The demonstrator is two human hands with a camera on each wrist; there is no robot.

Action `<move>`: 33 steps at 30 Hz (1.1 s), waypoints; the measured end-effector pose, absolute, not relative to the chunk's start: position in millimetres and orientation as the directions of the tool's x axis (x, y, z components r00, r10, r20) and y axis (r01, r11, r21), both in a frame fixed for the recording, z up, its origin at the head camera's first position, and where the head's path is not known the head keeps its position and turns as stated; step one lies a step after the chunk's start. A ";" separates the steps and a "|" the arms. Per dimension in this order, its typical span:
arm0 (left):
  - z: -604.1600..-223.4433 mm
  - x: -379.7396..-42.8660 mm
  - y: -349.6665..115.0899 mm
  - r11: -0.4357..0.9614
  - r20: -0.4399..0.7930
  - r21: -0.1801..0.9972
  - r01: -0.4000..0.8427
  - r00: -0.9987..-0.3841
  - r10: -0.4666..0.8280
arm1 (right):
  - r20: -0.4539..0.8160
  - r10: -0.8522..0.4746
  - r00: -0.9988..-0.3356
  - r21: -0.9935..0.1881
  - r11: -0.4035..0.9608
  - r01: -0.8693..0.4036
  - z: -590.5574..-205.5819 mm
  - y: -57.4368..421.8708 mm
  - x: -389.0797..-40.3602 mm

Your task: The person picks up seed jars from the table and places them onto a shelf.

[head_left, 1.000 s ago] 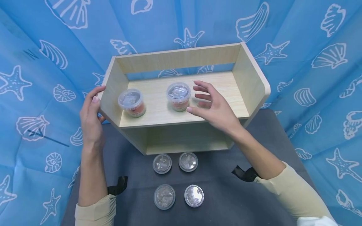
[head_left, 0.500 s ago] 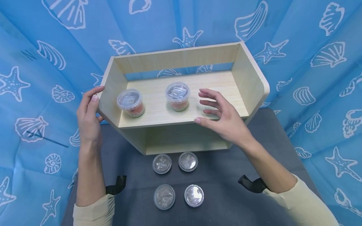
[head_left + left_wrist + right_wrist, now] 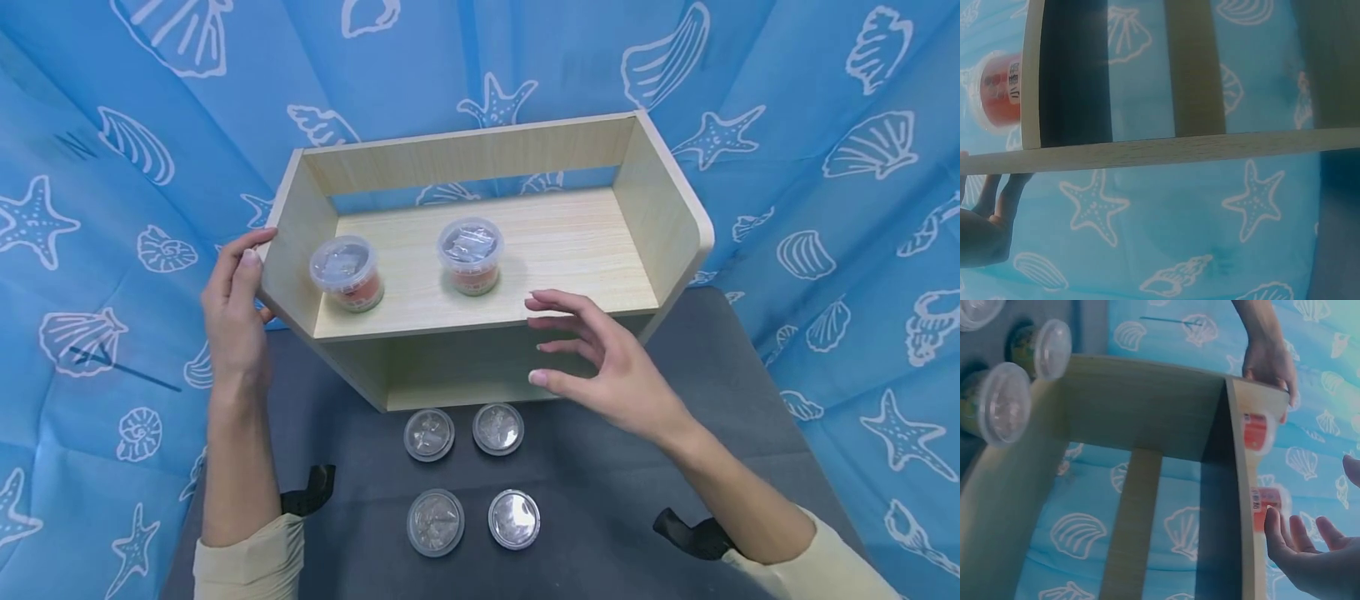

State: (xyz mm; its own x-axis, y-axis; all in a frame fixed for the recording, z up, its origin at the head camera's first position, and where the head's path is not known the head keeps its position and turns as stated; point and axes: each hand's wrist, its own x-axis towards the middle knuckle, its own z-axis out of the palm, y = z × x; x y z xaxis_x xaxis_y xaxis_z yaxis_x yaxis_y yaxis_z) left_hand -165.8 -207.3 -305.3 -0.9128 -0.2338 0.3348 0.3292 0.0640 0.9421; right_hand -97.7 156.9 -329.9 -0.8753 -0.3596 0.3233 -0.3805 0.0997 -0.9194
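My left hand (image 3: 236,308) grips the left side panel of a pale wooden shelf unit (image 3: 562,250), its fingertips at the panel's edge. Out in front of the unit's right half hovers my right hand (image 3: 607,358), fingers apart and loosely bent, holding nothing. On the upper board stand two clear-lidded plastic tubs with reddish contents: the left tub (image 3: 347,275) close to the side panel, and the middle tub (image 3: 471,258) nearer my right hand. In the left wrist view a red tub (image 3: 1000,90) shows a label with Chinese characters.
Several more lidded tubs stand on the dark table in front of the unit, among them a back-row tub (image 3: 498,429) and a front-row tub (image 3: 437,522). A blue curtain (image 3: 825,208) with white shells and starfish hangs behind. Black straps (image 3: 693,533) circle both forearms.
My right hand has drawn away from beside the middle tub, moving right and toward me, off the upper board. Left hand and tubs stay put.
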 end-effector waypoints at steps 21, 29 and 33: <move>-303.7 -163.1 -210.6 0.074 0.326 0.945 0.318 -0.928 -0.180 | 0.259 -0.505 -0.824 -0.930 0.100 -0.354 -395.6 163.3 -80.6; -303.9 -163.3 -210.2 0.079 0.328 0.945 0.319 -0.928 -0.176 | 0.254 -0.511 -0.821 -0.937 0.080 -0.340 -417.5 161.9 -72.8; -304.1 -163.6 -209.3 0.084 0.327 0.945 0.317 -0.930 -0.168 | 0.247 -0.519 -0.818 -0.941 0.072 -0.330 -432.8 161.4 -67.8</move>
State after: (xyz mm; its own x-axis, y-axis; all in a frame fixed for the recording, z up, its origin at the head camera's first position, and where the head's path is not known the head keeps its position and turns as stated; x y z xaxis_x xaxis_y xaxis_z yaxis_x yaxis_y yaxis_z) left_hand -163.6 -209.3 -304.1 -0.9300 -0.1677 0.3271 0.3170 0.0843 0.9447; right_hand -67.8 161.4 -432.8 -0.8180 -0.5194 0.2472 -0.3302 0.0722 -0.9411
